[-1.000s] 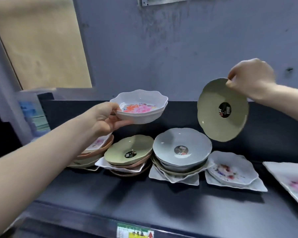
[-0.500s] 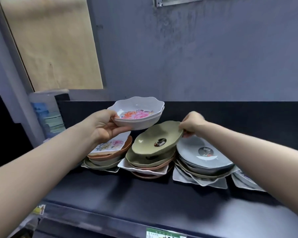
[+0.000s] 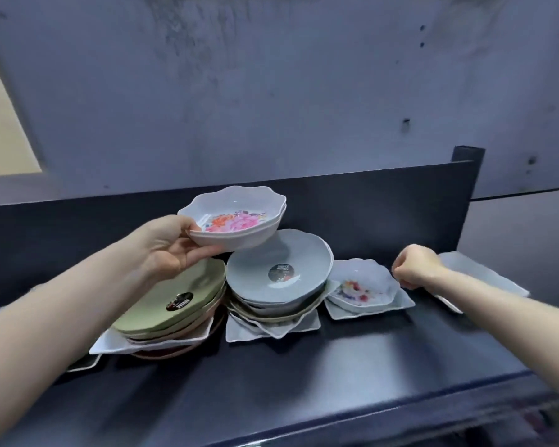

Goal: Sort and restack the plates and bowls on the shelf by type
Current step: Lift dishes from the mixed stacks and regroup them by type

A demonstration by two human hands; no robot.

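Down low, a dark shelf [image 3: 304,382] with a low dark back board [image 3: 400,201]. Behind it, a grey-blue wall [image 3: 271,108] with dark spots. At 9 o'clock, a bit of tan board [image 3: 0,124].

Up in the air, white flower bowls [image 3: 236,221], one inside the other, most likely two. At 8 o'clock of them, the left hand [image 3: 168,250], curled round their near side: thumb on the rim, fingers under the bottom.

At 6 o'clock of that hand, a tilted pile of green plates [image 3: 175,295] on pink ones, with a white square plate under them. At 3 o'clock of the pile and touching it, a big grey bowl [image 3: 278,272] with a black sticker, on top of more bowls and white square plates. Right under the flower bowls, so partly hidden by them.

At 3 o'clock of the grey bowl, a small flower dish [image 3: 359,285] on a white square plate. At its 3 o'clock rim, the right hand [image 3: 415,266], fingers curled tight like a fist. Too hard to see if pinching the rim or holding nothing.

Past that hand at 3 o'clock, one more white plate [image 3: 484,279], partly hidden by the arm.
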